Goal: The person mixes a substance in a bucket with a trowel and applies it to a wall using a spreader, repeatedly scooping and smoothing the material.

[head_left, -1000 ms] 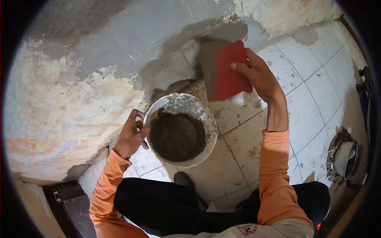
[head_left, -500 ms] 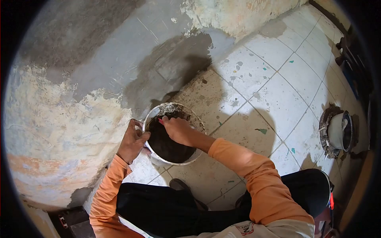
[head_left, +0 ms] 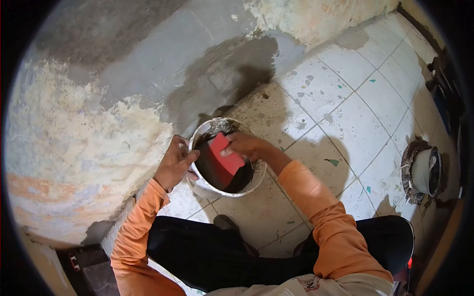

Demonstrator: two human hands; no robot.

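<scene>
Scraper (head_left: 226, 162) in bucket (head_left: 209, 189); illegible shirt badge (head_left: 309, 282)

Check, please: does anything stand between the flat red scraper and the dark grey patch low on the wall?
Yes: the far rim of the round white bucket. The flat red scraper, in the right hand, sits inside it, so it would probably need lifting over that rim to reach the dark grey patch.

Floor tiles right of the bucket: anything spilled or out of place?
Yes. Grey splotches, possibly spatter, mark the pale tiles right of the bucket, and small green scraps lie scattered there, standing out against white.
</scene>
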